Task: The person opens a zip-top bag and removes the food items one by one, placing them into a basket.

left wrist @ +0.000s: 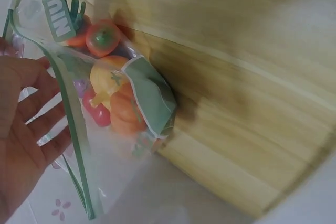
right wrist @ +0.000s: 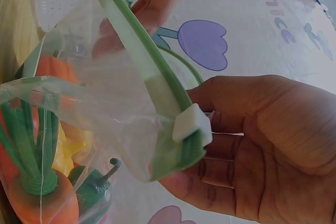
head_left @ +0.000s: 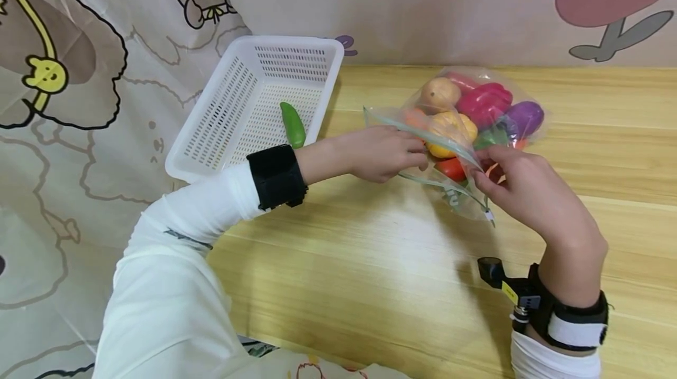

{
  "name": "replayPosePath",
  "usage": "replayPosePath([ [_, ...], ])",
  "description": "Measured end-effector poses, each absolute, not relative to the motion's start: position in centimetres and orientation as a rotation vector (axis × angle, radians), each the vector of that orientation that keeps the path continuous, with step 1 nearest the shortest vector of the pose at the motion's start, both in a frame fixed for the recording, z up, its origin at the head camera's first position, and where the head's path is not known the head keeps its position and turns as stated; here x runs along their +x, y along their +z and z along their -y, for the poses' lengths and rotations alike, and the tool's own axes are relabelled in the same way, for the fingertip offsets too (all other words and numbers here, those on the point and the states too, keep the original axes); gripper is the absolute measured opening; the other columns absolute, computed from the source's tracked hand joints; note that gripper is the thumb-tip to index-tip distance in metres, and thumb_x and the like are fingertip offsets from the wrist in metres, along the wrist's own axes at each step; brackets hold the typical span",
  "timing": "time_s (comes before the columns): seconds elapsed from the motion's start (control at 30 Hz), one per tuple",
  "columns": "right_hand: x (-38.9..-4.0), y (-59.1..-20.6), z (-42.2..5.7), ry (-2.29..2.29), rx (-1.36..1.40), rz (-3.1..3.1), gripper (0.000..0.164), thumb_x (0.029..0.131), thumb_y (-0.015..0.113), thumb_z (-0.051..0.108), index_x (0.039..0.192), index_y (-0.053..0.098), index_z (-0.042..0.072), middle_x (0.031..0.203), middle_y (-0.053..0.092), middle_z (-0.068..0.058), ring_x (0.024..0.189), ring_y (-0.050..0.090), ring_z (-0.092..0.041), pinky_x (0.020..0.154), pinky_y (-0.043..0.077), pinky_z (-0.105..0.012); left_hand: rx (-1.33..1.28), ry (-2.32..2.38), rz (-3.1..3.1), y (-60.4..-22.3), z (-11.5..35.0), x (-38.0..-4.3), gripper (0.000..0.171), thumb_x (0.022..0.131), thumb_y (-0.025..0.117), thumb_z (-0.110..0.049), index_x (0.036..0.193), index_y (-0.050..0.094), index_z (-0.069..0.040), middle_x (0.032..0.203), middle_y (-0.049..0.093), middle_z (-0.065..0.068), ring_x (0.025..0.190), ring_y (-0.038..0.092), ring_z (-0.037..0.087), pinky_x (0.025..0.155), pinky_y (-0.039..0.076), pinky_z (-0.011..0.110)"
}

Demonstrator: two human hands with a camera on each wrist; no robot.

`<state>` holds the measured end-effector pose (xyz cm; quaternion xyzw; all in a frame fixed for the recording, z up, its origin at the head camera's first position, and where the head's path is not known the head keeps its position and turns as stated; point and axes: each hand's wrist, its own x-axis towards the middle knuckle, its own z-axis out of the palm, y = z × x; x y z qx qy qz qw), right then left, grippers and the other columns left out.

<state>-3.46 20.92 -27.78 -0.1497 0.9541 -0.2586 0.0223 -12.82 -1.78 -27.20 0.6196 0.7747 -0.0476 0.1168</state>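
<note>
A clear zip bag (head_left: pixel 433 134) with a green zip strip lies on the wooden table, filled with toy-like vegetables. Through the film I see a purple eggplant (head_left: pixel 523 118), a pinkish-red pepper (head_left: pixel 485 104), a yellow pumpkin-like piece (head_left: pixel 449 129) and a carrot with green tops (right wrist: pixel 44 198). My right hand (head_left: pixel 539 194) pinches the bag's edge near the white slider (right wrist: pixel 192 124). At the gaping mouth is my left hand (head_left: pixel 383 153), its fingers (left wrist: pixel 50 114) reaching inside the opening, loosely extended and gripping nothing visible.
Left of the bag stands a white perforated basket (head_left: pixel 332 94), holding a green chili pepper (head_left: pixel 293 125). Behind and to the left hangs a cartoon-printed cloth (head_left: pixel 449 9). The wooden table (head_left: pixel 370 261) extends in front of the hands.
</note>
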Motion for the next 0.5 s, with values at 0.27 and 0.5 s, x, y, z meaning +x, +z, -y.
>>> replayPosePath([
  [0.27,-3.4,-27.6,-20.9,-0.798,-0.451,-2.934,0.021,0.086,0.062,0.012,0.102,0.062,-0.002,0.077,0.065,-0.011,0.071,0.058,-0.021,0.052,0.043,-0.022,1.619,-0.424,-2.271,-26.9,-0.6,-13.2,0.053,0.092,0.038,-0.007,0.143,0.035,-0.021,0.147,0.035,0.011,0.133,0.037,0.029,0.105,0.038,0.043],
  [0.5,-3.4,-27.6,-20.9,-0.800,-0.481,-2.949,0.019,0.086,0.062,0.011,0.100,0.062,-0.002,0.077,0.065,-0.012,0.071,0.059,-0.023,0.055,0.045,-0.027,1.500,-0.547,-2.245,-26.9,-2.6,-13.9,0.051,0.096,0.039,-0.016,0.146,0.031,-0.025,0.139,0.047,0.012,0.128,0.042,0.027,0.110,0.032,0.039],
])
